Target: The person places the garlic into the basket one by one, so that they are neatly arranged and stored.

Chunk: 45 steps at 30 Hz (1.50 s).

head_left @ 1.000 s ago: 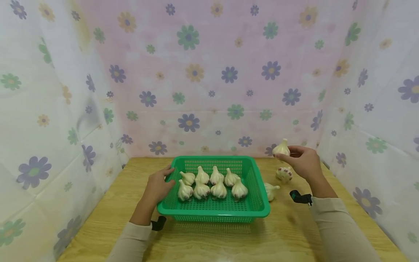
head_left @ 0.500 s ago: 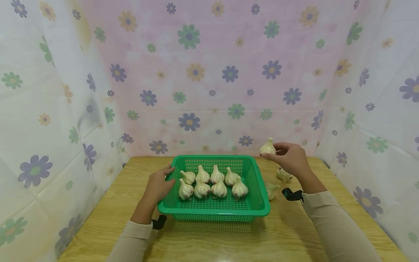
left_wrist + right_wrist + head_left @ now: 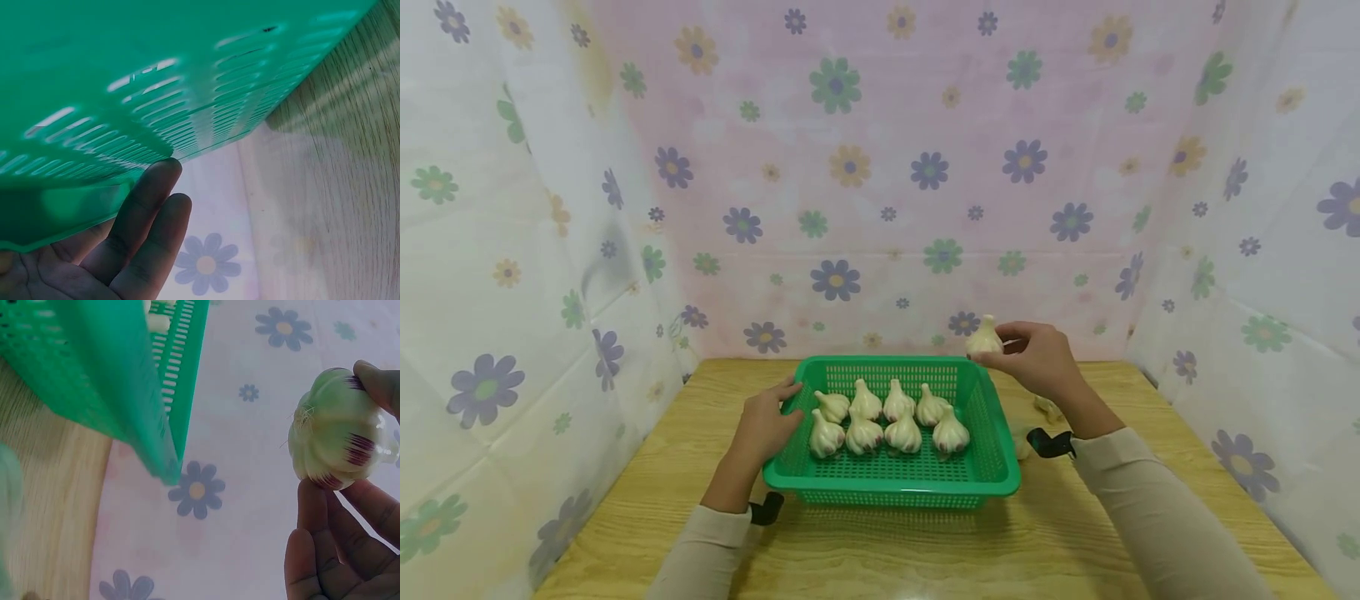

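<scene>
My right hand (image 3: 1039, 360) pinches a garlic bulb (image 3: 985, 338) above the right back corner of a green plastic basket (image 3: 891, 483). In the right wrist view that garlic bulb (image 3: 340, 431) shows purple streaks and a root tuft, gripped between thumb and fingertips. Several garlic bulbs (image 3: 903, 432) sit inside the basket in two rows, mostly stem up. At the basket's left side, my left hand (image 3: 766, 423) holds the rim, thumb inside. The left wrist view shows the left hand's fingers (image 3: 153, 244) along the outside of the slotted basket wall (image 3: 200, 122).
On the wood-grain table (image 3: 865, 554), one garlic bulb (image 3: 1022, 443) lies against the basket's right side, partly hidden. Another garlic bulb (image 3: 1047, 408) lies farther back, mostly behind my right forearm. A flowered cloth (image 3: 895, 208) encloses the back and both sides.
My right hand has carried the garlic bulb leftward, from beyond the basket's right side to above its right back corner. The left hand and basket have stayed in place.
</scene>
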{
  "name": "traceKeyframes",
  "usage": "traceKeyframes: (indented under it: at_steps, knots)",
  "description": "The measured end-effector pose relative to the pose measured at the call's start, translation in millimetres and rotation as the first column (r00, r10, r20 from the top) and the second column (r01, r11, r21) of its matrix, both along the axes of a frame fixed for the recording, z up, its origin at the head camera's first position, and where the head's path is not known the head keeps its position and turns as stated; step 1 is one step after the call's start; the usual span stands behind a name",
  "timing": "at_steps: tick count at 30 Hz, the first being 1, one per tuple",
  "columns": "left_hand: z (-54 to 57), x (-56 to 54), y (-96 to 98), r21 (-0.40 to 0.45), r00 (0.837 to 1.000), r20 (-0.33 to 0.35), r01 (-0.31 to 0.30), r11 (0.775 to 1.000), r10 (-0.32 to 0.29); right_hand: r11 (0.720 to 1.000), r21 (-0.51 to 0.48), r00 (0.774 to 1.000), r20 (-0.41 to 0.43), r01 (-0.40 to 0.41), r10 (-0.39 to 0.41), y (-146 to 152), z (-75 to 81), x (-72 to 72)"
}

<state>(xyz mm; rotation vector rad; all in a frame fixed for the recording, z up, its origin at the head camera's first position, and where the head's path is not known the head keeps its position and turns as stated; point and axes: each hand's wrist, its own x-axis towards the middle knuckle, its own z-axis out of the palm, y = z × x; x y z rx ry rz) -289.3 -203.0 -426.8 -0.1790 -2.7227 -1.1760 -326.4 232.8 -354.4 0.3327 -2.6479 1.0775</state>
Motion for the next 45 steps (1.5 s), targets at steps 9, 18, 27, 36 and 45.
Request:
traceKeyframes:
  at_steps: [9,18,27,36,45]
  knots:
    - [-2.8,0.4,-0.6,-0.003,1.0,0.009,-0.004,1.0,0.004,0.997,-0.017,0.997,-0.008,-0.079,0.079,-22.2,2.9,0.6]
    - [-3.9,-0.2,0.2,-0.011,1.0,0.007,0.001,1.0,-0.001,0.983,-0.076,0.986,-0.012,-0.164,0.164,-43.7,6.9,0.0]
    - [-2.0,-0.2,-0.8,-0.024,1.0,-0.003,-0.008,1.0,0.008,0.972,-0.029,0.973,0.004,-0.231,0.231,-65.2,5.0,-3.1]
    - [-1.5,-1.7,-1.0,-0.019,1.0,-0.001,-0.009,1.0,0.009,0.948,-0.028,0.947,0.035,-0.317,0.318,-84.2,1.4,-4.7]
    - [-1.3,-0.8,-0.4,-0.03,1.0,-0.005,-0.011,0.999,0.011,0.916,0.01,0.914,0.059,-0.402,0.401,-103.7,-0.1,-0.5]
